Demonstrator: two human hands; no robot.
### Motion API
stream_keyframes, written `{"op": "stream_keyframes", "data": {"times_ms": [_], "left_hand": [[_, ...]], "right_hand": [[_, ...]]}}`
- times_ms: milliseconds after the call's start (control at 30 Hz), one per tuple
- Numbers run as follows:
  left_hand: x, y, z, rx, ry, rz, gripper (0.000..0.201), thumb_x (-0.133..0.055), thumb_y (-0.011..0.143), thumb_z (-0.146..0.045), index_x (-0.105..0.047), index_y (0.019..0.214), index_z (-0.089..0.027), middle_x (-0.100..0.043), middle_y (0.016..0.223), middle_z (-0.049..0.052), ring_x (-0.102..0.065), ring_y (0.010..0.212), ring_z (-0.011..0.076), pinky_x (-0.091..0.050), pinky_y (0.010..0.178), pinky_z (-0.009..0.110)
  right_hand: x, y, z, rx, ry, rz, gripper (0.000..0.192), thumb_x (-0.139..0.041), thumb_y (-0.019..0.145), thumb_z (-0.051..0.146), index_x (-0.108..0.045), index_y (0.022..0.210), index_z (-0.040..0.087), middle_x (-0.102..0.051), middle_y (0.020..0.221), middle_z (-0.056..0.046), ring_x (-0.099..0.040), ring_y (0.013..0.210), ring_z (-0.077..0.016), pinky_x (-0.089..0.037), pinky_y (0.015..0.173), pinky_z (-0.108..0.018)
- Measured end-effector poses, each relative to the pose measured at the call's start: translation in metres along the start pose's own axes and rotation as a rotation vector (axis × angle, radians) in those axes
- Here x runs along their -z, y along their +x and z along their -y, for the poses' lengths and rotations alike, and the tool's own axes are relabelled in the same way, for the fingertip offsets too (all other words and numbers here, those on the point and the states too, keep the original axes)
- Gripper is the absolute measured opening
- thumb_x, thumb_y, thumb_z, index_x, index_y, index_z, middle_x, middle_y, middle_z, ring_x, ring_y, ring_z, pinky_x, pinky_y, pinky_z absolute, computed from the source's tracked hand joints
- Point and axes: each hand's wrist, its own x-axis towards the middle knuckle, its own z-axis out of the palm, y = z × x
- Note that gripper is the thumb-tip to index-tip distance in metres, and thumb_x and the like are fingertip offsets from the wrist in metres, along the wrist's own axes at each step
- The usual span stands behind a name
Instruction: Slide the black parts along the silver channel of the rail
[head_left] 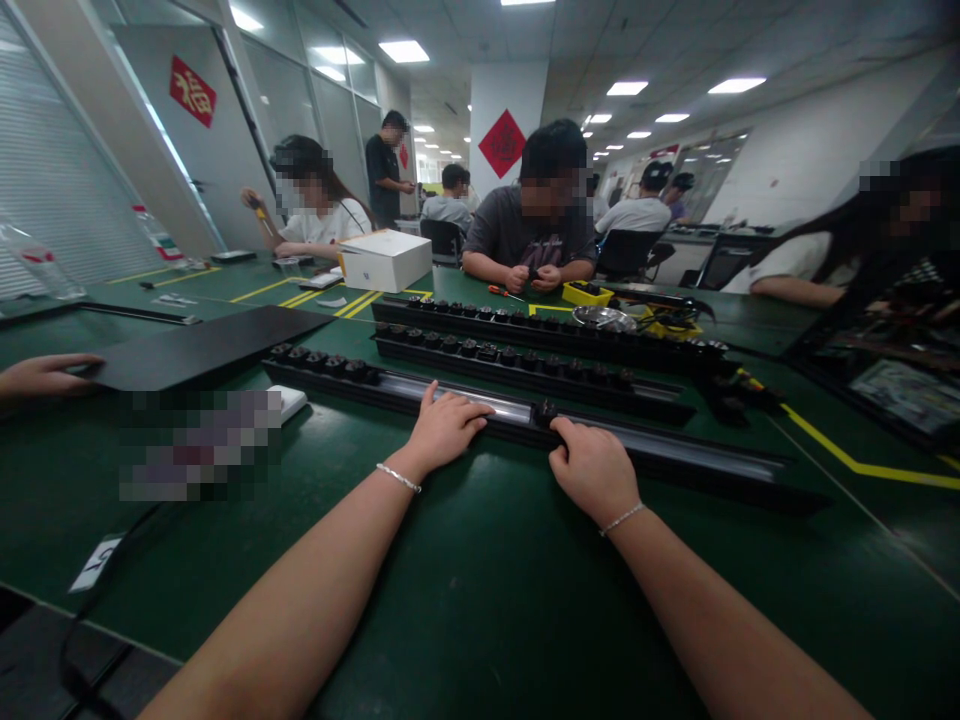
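Note:
A long black channel-shaped rail (660, 450) lies across the table in front of me, with a shiny inner strip. Several small black socket-like modules (326, 364) sit in its left end. My left hand (448, 430) rests on the rail's near edge left of centre, fingers stretched apart and holding nothing. Further right, the curled fingers of my right hand (596, 465) grip a single black module (546, 412) standing in the channel. My fingers partly hide its near side.
Behind lie two more rails (517, 358) filled with modules. A dark flat panel (187, 350), touched by another person's hand (49, 377), is at left. A white box (386, 260), a metal bowl (604, 318) and a yellow bin (587, 293) stand farther back. Co-workers sit around the table.

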Motion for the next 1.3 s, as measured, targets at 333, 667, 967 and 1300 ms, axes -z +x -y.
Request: {"op": "stream_keyframes", "data": {"times_ms": [333, 667, 967, 1300], "left_hand": [[-0.0003, -0.0009, -0.0008, -0.009, 0.002, -0.012, 0.026, -0.044, 0.091, -0.037, -0.062, 0.109, -0.036, -0.069, 0.098, -0.003, -0.057, 0.102, 0.0183, -0.010, 0.110, 0.053], [-0.0010, -0.0004, 0.0006, -0.011, 0.005, -0.009, 0.026, -0.044, 0.090, -0.038, -0.062, 0.110, -0.036, -0.069, 0.099, -0.003, -0.057, 0.102, 0.0187, -0.010, 0.110, 0.053], [0.0004, -0.0009, -0.0003, -0.003, 0.000, -0.006, 0.027, -0.044, 0.090, -0.038, -0.062, 0.110, -0.036, -0.069, 0.099, -0.003, -0.056, 0.102, 0.0184, -0.010, 0.111, 0.052], [0.0007, -0.0008, -0.0010, -0.001, -0.001, -0.007, 0.027, -0.044, 0.090, -0.039, -0.062, 0.110, -0.037, -0.069, 0.099, -0.003, -0.057, 0.102, 0.0187, -0.011, 0.110, 0.052]], "right_hand": [[0.0001, -0.0014, -0.0033, -0.040, -0.014, -0.011, 0.028, -0.042, 0.081, 0.022, -0.060, 0.101, 0.020, -0.067, 0.083, -0.004, -0.057, 0.075, -0.0173, -0.034, 0.074, -0.030], [0.0005, -0.0005, -0.0027, -0.044, -0.002, -0.009, 0.025, -0.042, 0.082, 0.024, -0.061, 0.099, 0.020, -0.066, 0.079, -0.003, -0.057, 0.072, -0.0169, -0.034, 0.073, -0.030], [-0.0012, -0.0006, -0.0055, -0.015, 0.025, -0.020, 0.024, -0.042, 0.083, 0.025, -0.061, 0.097, 0.019, -0.066, 0.080, -0.004, -0.057, 0.075, -0.0169, -0.035, 0.075, -0.030], [-0.0013, -0.0003, -0.0061, -0.027, 0.025, -0.048, 0.023, -0.044, 0.082, 0.030, -0.061, 0.092, 0.019, -0.065, 0.076, -0.004, -0.056, 0.071, -0.0167, -0.035, 0.072, -0.030]]}}
